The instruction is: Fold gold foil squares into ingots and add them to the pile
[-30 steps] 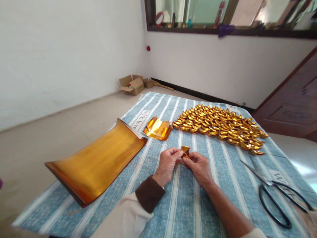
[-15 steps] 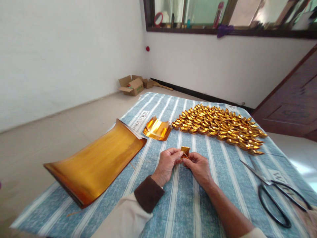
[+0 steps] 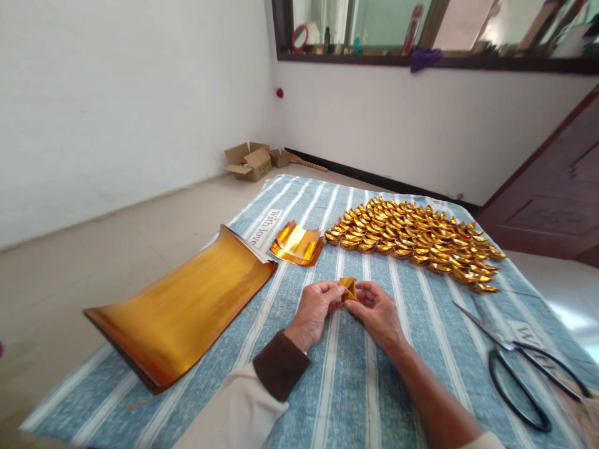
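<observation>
Between my hands is a small folded piece of gold foil paper (image 3: 348, 287), its folds spread into a little hollow. My left hand (image 3: 316, 309) pinches its left side between thumb and fingers. From the right, my right hand (image 3: 378, 312) grips the lower right edge, thumb at the front, other fingers curled behind. Beyond them lies a small stack of curved gold foil sheets (image 3: 298, 243). A large stack of gold foil sheets (image 3: 187, 305) rests to the left. Rows of folded gold paper ingots (image 3: 412, 240) fill the far right of the table.
Black-handled scissors (image 3: 508, 346) lie open on the right of the striped blue cloth (image 3: 322, 374). An open cardboard box (image 3: 253, 163) stands on the floor past the far left corner. A dark wooden panel (image 3: 552, 187) rises at the right.
The folded foil paper has turned a little and now shows more of its open inside. My right fingers have shifted slightly around it; my left hand stays nearly still.
</observation>
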`<state>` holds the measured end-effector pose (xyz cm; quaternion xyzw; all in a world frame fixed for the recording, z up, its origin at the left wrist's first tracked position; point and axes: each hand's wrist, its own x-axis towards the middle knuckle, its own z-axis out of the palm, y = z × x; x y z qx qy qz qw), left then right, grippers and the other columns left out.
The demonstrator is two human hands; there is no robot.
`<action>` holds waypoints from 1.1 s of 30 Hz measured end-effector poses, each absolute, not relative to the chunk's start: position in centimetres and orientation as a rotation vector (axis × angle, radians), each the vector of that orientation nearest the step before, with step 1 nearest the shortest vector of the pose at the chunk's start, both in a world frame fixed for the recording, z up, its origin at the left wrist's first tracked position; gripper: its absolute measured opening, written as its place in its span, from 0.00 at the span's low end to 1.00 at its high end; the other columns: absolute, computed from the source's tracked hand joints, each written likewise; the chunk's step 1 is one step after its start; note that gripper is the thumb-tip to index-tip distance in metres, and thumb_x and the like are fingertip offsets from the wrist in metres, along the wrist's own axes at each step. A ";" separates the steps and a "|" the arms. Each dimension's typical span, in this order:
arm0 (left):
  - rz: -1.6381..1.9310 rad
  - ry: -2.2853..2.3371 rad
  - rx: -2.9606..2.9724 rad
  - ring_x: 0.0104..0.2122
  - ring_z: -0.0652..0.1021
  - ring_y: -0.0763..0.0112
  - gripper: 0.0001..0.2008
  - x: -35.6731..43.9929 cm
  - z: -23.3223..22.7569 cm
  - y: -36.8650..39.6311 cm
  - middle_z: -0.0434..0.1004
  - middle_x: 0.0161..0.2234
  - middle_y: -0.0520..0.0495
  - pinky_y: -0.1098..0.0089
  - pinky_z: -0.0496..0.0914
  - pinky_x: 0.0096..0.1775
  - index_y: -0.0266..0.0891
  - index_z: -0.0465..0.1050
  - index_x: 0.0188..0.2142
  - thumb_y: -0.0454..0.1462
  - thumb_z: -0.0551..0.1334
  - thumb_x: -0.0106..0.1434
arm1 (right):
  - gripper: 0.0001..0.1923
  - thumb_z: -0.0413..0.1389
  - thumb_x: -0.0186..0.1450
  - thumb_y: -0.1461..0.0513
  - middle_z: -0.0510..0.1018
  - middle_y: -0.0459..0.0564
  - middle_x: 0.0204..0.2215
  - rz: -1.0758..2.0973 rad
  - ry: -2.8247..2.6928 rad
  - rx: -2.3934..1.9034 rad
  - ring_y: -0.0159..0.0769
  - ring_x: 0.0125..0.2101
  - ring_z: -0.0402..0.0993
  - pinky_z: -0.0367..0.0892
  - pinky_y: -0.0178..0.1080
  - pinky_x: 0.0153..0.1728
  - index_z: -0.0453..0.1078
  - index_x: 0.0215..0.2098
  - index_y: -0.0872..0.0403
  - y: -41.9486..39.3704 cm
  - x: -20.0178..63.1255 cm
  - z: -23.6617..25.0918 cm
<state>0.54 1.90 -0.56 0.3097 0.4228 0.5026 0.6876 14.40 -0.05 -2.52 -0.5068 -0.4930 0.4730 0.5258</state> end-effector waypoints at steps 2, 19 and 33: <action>1.117 0.934 0.690 0.29 0.77 0.69 0.13 0.5 -0.5 1.9 0.79 0.28 0.44 0.70 0.72 0.34 0.32 0.76 0.23 0.40 0.74 0.43 | 0.31 0.67 0.51 0.56 0.78 0.45 0.29 1.128 -1.198 -1.195 0.36 0.30 0.75 0.69 0.37 0.31 0.66 0.51 0.51 0.0 14.6 -2.5; 1.045 0.845 0.600 0.33 0.80 0.65 0.08 0.4 -0.1 1.9 0.81 0.34 0.38 0.71 0.72 0.36 0.29 0.78 0.27 0.32 0.72 0.47 | 0.32 0.65 0.54 0.58 0.75 0.42 0.27 1.085 -1.350 -1.124 0.33 0.27 0.73 0.67 0.36 0.29 0.63 0.54 0.53 0.1 14.9 -3.2; 0.953 0.840 0.560 0.27 0.78 0.71 0.02 0.4 0.0 1.7 0.80 0.27 0.42 0.75 0.73 0.33 0.28 0.78 0.28 0.26 0.67 0.52 | 0.30 0.63 0.56 0.56 0.76 0.42 0.25 0.950 -1.465 -1.222 0.32 0.24 0.70 0.66 0.36 0.29 0.64 0.54 0.56 0.0 15.2 -3.2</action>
